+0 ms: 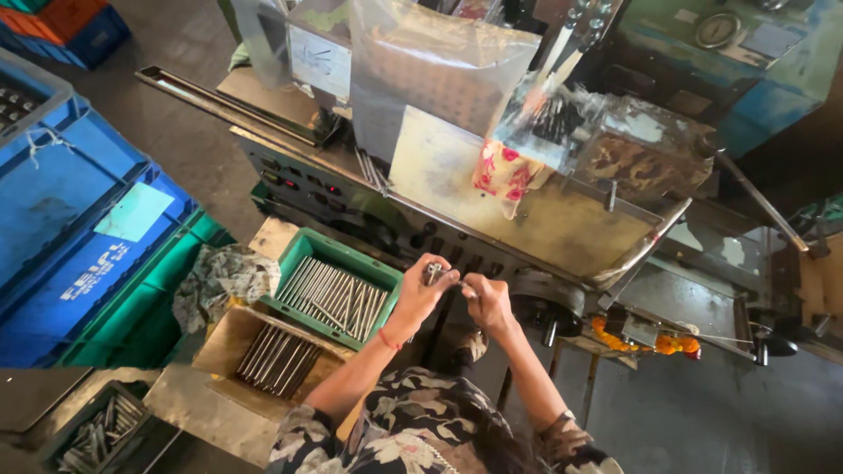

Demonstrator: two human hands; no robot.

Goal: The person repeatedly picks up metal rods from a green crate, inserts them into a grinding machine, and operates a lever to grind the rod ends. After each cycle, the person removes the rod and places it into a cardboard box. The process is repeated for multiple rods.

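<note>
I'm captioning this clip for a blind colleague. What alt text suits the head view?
Seen from above, a person's left hand and right hand meet around a small metal part in front of a worn machine. A green tray of thin metal rods sits at their left, beside blue crates.

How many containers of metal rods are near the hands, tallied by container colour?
Green plastic tray of long metal rods: 1
Brown cardboard box of metal rods: 1
Dark bin of short metal pieces: 1
Total: 3
</note>
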